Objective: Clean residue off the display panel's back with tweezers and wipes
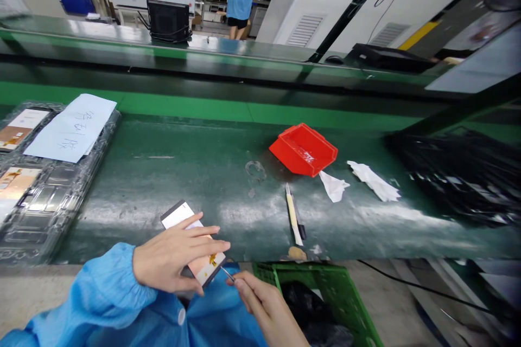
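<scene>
While the thin white-and-tan display panel (181, 216) (near-left of the red plastic bin (303, 149)) is clamped between extended fingers and thumb of the left hand (175, 260), a slim metal pick (227, 274) is pinched by the right hand (264, 303); edge-prying is judged in hand, calling for a steady tip.

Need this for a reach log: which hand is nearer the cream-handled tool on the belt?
Right. The right hand, gripping a thin pick, sits below-left of the tool; the left hand is farther left, holding a flat panel.

Bare belt (183, 173) open between tray stack (44, 200) at left and red bin (303, 149). Brush (293, 222), crumpled wipes (372, 180) scattered beside bin. Right end blocked by black stack (459, 173).
</scene>
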Demonstrator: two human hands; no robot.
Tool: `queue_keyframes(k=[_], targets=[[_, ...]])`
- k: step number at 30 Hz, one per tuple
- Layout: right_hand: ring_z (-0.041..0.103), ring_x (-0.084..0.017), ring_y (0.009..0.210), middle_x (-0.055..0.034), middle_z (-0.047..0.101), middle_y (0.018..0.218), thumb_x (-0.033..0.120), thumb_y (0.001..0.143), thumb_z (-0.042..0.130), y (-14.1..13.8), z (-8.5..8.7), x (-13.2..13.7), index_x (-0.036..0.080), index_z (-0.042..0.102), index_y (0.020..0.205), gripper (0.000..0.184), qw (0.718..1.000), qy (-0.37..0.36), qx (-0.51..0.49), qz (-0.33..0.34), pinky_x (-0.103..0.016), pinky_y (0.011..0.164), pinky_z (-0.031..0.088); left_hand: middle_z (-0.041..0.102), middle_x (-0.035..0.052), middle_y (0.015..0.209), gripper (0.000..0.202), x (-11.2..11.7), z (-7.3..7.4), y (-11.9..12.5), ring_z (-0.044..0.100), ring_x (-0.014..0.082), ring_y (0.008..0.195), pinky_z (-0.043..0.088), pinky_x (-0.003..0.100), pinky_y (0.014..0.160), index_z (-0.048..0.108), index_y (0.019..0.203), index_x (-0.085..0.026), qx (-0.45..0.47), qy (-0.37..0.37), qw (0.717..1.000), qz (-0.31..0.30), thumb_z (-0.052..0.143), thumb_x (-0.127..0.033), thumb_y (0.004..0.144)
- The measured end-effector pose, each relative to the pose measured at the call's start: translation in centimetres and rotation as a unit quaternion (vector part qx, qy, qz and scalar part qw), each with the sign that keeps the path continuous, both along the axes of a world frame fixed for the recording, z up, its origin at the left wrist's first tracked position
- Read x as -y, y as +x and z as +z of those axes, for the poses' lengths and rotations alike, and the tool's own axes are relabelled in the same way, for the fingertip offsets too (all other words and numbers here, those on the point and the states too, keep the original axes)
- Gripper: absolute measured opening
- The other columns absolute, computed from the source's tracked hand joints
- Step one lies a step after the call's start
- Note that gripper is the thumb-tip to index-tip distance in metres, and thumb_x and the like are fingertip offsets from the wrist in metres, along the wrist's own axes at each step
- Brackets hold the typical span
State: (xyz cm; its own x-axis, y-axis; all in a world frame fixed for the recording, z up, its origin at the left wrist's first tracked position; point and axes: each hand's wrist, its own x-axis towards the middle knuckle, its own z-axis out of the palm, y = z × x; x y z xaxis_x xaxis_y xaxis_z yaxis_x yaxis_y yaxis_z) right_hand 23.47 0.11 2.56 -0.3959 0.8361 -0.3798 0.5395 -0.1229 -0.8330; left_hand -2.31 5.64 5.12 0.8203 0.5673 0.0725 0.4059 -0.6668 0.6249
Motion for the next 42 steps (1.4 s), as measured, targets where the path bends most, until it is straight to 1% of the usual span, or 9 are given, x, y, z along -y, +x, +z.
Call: queue_keyframes(k=[5, 8, 11, 14, 18, 22, 28, 36, 42], targets=[[0.045, -0.011, 0.056, 0.0059, 0.046, 0.063, 0.047, 0.095, 0.046, -0.1, -0.1, 0.0, 0.021, 0.049, 0.080, 0.029, 0.999, -0.024, -0.028, -0.003, -0.021, 0.056, 0.035, 0.046, 0.0041, 0.144, 0.081, 0.0, 0.1, 0.0, 0.034, 0.0258, 0.139, -0.001, 0.051, 0.119, 0.021, 0.148, -0.025, -0.001, -0.004, 1.000, 0.001, 0.064, -0.047, 0.083], [0.043, -0.010, 0.051, 0.0067, 0.043, 0.058, 0.048, 0.097, 0.039, -0.1, 0.0, 0.0, 0.021, 0.051, 0.079, 0.034, 0.999, -0.035, -0.018, 0.000, -0.021, 0.052, 0.034, 0.045, 0.0049, 0.145, 0.079, 0.0, 0.0, 0.0, 0.033, 0.0257, 0.139, -0.001, 0.051, 0.119, 0.020, 0.149, -0.024, -0.003, -0.004, 1.000, -0.002, 0.061, -0.048, 0.085], [0.046, -0.012, 0.057, 0.0053, 0.044, 0.060, 0.048, 0.098, 0.037, -0.2, 0.2, 0.0, 0.021, 0.055, 0.079, 0.037, 1.000, -0.003, 0.000, -0.001, -0.021, 0.055, 0.035, 0.044, 0.0059, 0.146, 0.079, -0.1, -0.2, 0.0, 0.034, 0.0262, 0.139, 0.002, 0.052, 0.119, 0.019, 0.149, -0.024, 0.003, -0.001, 1.000, -0.004, 0.060, -0.049, 0.086], [0.047, -0.012, 0.060, 0.0051, 0.048, 0.063, 0.048, 0.095, 0.043, -0.3, 0.3, 0.0, 0.021, 0.054, 0.085, 0.030, 1.000, 0.009, -0.009, -0.002, -0.021, 0.058, 0.037, 0.045, 0.0059, 0.145, 0.081, -0.2, -0.4, -0.1, 0.034, 0.0263, 0.139, 0.002, 0.052, 0.118, 0.018, 0.149, -0.025, 0.006, -0.001, 1.000, -0.006, 0.061, -0.048, 0.086], [0.047, -0.012, 0.056, 0.0044, 0.050, 0.063, 0.049, 0.093, 0.047, -0.3, 0.4, -0.1, 0.021, 0.054, 0.080, 0.031, 1.000, -0.009, -0.027, -0.011, -0.021, 0.054, 0.036, 0.044, 0.0069, 0.146, 0.080, -0.3, -0.6, -0.2, 0.034, 0.0269, 0.139, 0.003, 0.052, 0.118, 0.018, 0.150, -0.025, 0.011, -0.003, 1.000, -0.010, 0.061, -0.048, 0.086], [0.038, -0.008, 0.047, 0.0053, 0.045, 0.059, 0.053, 0.093, 0.046, -0.1, 0.3, -0.3, 0.020, 0.057, 0.080, 0.037, 0.996, -0.070, -0.058, -0.027, -0.019, 0.044, 0.030, 0.043, 0.0076, 0.146, 0.079, -0.4, -0.6, -0.3, 0.034, 0.0274, 0.139, 0.004, 0.052, 0.118, 0.018, 0.150, -0.024, 0.013, -0.004, 1.000, -0.014, 0.060, -0.050, 0.087], [0.025, -0.006, 0.045, 0.0085, 0.035, 0.054, 0.059, 0.086, 0.055, -0.5, 0.0, -0.4, 0.018, 0.056, 0.080, 0.041, 0.974, -0.154, -0.144, -0.078, -0.019, 0.040, 0.018, 0.047, 0.0077, 0.143, 0.077, -0.4, -0.4, -0.3, 0.036, 0.0268, 0.138, 0.004, 0.052, 0.119, 0.021, 0.149, -0.024, 0.020, -0.003, 1.000, -0.007, 0.059, -0.051, 0.087], [0.023, -0.004, 0.040, 0.0091, 0.036, 0.051, 0.064, 0.082, 0.058, -0.5, -0.2, -0.4, 0.017, 0.058, 0.081, 0.046, 0.965, -0.176, -0.171, -0.097, -0.019, 0.038, 0.014, 0.048, 0.0071, 0.143, 0.077, -0.4, -0.6, -0.3, 0.036, 0.0257, 0.138, 0.000, 0.051, 0.119, 0.022, 0.148, -0.024, 0.013, -0.002, 1.000, -0.006, 0.061, -0.049, 0.087], [0.022, -0.005, 0.042, 0.0089, 0.034, 0.052, 0.060, 0.084, 0.057, -0.1, 0.7, -0.9, 0.017, 0.059, 0.084, 0.043, 0.965, -0.152, -0.170, -0.127, -0.020, 0.039, 0.012, 0.049, 0.0078, 0.142, 0.075, -0.3, -0.5, -0.3, 0.038, 0.0267, 0.137, 0.005, 0.051, 0.118, 0.024, 0.147, -0.025, 0.028, -0.007, 1.000, -0.001, 0.062, -0.047, 0.086]])
